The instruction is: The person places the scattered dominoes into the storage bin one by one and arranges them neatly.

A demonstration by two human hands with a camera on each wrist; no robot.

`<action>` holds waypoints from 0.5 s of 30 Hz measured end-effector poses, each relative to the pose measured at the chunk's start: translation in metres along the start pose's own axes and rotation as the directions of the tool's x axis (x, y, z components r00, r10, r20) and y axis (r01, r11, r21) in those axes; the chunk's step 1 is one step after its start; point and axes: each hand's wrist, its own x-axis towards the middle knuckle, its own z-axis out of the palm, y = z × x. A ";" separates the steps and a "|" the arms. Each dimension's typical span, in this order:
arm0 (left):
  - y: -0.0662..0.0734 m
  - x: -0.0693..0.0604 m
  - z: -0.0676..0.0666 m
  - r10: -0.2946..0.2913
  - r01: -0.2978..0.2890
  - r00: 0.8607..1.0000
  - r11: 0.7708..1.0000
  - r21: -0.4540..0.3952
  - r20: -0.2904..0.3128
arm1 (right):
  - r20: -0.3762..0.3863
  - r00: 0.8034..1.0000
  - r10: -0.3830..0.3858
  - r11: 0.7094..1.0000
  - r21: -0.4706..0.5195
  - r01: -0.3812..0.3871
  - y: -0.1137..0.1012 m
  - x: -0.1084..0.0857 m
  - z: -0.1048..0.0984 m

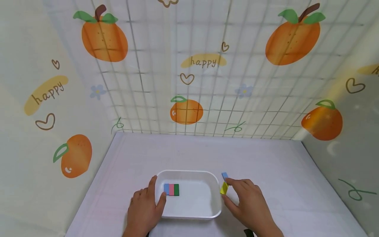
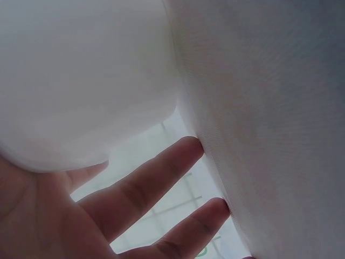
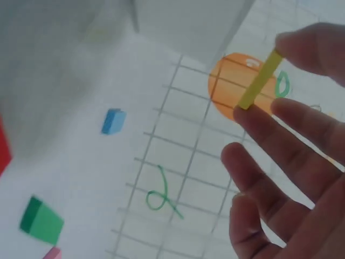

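Note:
A white plastic tray [image 1: 192,207] stands in front of me with a blue, a pink and a green block [image 1: 176,190] side by side inside. At its left side, my left hand [image 1: 145,202] rests on the rim, thumb over the inner edge. The other fingers [image 2: 145,186] reach straight along the outside and touch the table in the left wrist view. Beside the right rim, my right hand [image 1: 247,199] pinches a yellow block [image 3: 260,81] between thumb and fingertips, above the table. A loose blue block [image 1: 224,175] lies just beyond that hand.
In the right wrist view, a green block [image 3: 42,220], a pink block [image 3: 53,253] and a red thing [image 3: 3,148] at the frame's edge lie on the table. Patterned cloth walls [image 1: 204,95] enclose the back and sides.

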 end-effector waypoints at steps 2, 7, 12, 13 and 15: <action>0.001 0.000 0.000 -0.006 0.006 1.000 1.000 0.003 0.009 | -0.012 0.999 -0.031 0.999 0.018 0.031 -0.004 0.004 0.000; 0.002 0.002 -0.001 -0.015 0.014 1.000 1.000 0.017 0.018 | -0.019 0.995 -0.094 0.995 0.040 0.095 -0.015 0.018 0.001; 0.001 0.002 0.001 -0.012 0.012 1.000 1.000 0.010 0.015 | 0.023 0.995 -0.102 0.994 0.029 0.102 -0.032 0.035 0.003; 0.001 0.002 0.002 -0.008 0.008 1.000 1.000 0.008 0.013 | 0.037 0.995 -0.096 0.995 0.021 0.096 -0.036 0.039 0.003; 0.001 0.001 0.002 -0.007 0.007 1.000 1.000 0.006 0.012 | 0.060 0.994 -0.095 0.995 0.017 0.094 -0.045 0.047 0.002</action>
